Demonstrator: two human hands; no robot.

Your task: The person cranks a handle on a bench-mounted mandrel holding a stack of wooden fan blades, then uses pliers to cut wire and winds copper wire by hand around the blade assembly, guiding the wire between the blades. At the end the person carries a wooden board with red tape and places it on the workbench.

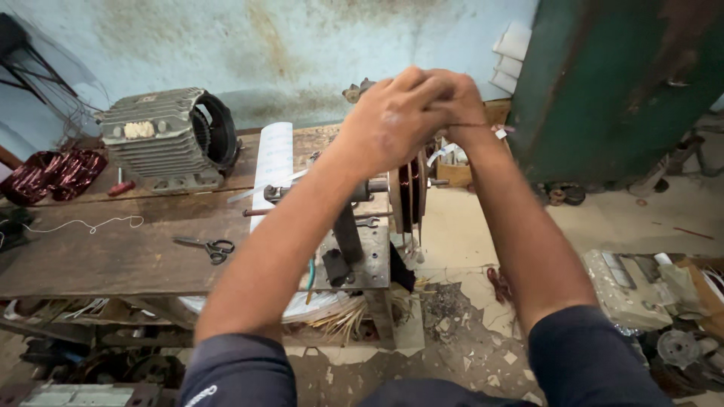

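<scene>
Stained pale-blue plaster backs a worn brown wooden workbench (pixel 113 256), at whose right end a grey steel coil-winding stand (pixel 348 241) is bolted. On its horizontal shaft sits a round wooden winding former wrapped with copper wire (pixel 409 192), its flat faces upright, its turning axis running left to right along the bench edge.

Both hands meet directly above that former. The left hand (pixel 392 120), closed into a fist, lies over and partly hides the right hand (pixel 460 102), which is also curled shut; a thin copper strand (pixel 469 126) crosses the right wrist, but what either hand pinches cannot be told. The former lies just below the knuckles, about equally near to both hands.

On the bench to the left stand a ribbed grey metal motor housing (pixel 170 139), a curved white insulating paper sheet (pixel 271 162), black-handled scissors (pixel 207 247), a red-handled screwdriver (pixel 121 186) and dark red copper coils (pixel 49 173). A green metal cabinet (pixel 611 83) fills the upper right, with white folded sheets (pixel 511 54) beside it; small white tags (pixel 500 133) hang near the right wrist. A grey dismantled casing (pixel 626 290) rests on the cracked floor.
</scene>
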